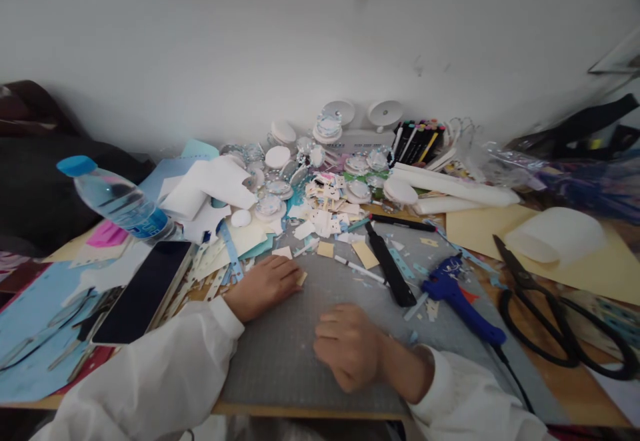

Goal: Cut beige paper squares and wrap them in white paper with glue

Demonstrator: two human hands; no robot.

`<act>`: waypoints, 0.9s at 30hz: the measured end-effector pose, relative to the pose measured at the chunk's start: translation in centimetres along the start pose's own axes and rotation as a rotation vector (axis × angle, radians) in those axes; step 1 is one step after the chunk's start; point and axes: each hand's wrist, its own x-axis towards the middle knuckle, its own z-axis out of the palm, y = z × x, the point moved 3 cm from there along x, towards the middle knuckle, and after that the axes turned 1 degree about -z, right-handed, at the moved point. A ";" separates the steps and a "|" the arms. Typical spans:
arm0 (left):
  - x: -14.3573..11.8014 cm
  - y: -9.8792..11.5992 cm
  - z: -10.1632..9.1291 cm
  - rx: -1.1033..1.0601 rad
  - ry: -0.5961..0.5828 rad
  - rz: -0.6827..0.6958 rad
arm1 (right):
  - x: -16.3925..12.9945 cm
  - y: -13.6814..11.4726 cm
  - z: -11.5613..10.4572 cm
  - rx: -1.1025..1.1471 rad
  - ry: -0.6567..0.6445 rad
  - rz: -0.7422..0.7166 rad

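Note:
My left hand (pixel 265 286) rests on the grey cutting mat (pixel 280 374), its fingers bent and close together. A small piece of pale yellow paper (pixel 302 279) shows at its fingertips, pinched against them. My right hand (pixel 347 346) is curled into a loose fist over the mat, knuckles up; whatever may be inside it is hidden. Beyond the hands lie two more yellow paper pieces, one a square (pixel 325 249) and one longer (pixel 365 254). Next to them are a thin white pen (pixel 360 270) and a black flat-handled tool (pixel 390 268).
To the right are a blue glue gun (pixel 465 304) with its cord and large black scissors (pixel 545 308). On the left stand a water bottle (pixel 120 201) and a phone (pixel 145 294). Punched paper scraps (pixel 325 204), white discs and markers (pixel 420 141) crowd the back by the wall.

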 end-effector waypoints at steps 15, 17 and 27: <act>-1.0 4.2 -2.4 -0.588 0.243 -0.399 | 0.2 2.2 -0.3 0.611 0.326 0.697; -1.4 4.7 -2.4 -0.681 0.223 -0.420 | 0.2 2.3 0.3 0.680 0.289 0.719; -5.0 -5.8 -6.8 -0.369 0.660 -0.797 | 0.0 3.3 2.1 0.872 0.379 0.904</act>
